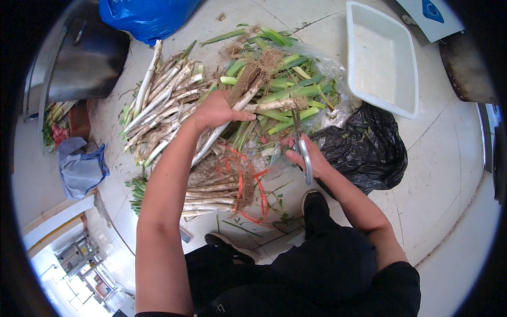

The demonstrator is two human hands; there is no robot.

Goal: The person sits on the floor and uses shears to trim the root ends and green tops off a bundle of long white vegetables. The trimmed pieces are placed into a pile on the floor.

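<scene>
My left hand (218,109) grips several long white green onions (247,95), their hairy roots (269,63) pointing away from me. In my right hand (317,158) is a pair of scissors (305,154) with pale grey handles. Its blades sit at the root end of one green onion (273,105) that points to the right. Left of my left hand lies a pile of soil-stained green onions (170,95). Cut green leaves and stalks (289,89) are heaped beyond the scissors. Nearer to me is another bundle of green onions (210,198), with loose red twine (259,190) around its root end.
A white plastic tub (382,59) is at the far right, beside a crumpled black plastic bag (364,150). A blue plastic bag (146,18) stands at the far left. Clear plastic film (334,67) lies under the leaves. My shoes (315,210) are on the tiled floor (427,158).
</scene>
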